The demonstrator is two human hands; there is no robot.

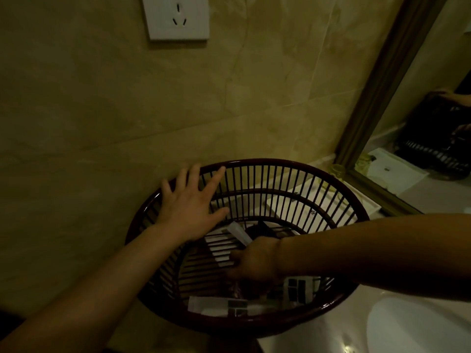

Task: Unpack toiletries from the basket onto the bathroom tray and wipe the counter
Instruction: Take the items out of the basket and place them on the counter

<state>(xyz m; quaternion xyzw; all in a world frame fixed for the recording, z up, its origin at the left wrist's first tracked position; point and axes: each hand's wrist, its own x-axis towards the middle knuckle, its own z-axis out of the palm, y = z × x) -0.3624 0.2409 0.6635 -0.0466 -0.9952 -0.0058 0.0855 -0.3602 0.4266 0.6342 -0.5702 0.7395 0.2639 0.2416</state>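
Note:
A dark red slatted basket stands against the tiled wall. My left hand lies flat on its far left rim with the fingers spread. My right hand reaches down inside the basket, and its fingers curl around a pale flat packet that sticks up past the knuckles. Several more white and dark packets lie on the basket's bottom. A white tray shows behind the basket through the slats, on the counter.
A framed mirror leans along the right wall and reflects the basket. A small yellowish jar stands at its foot. The white sink basin is at the lower right. A wall socket sits above.

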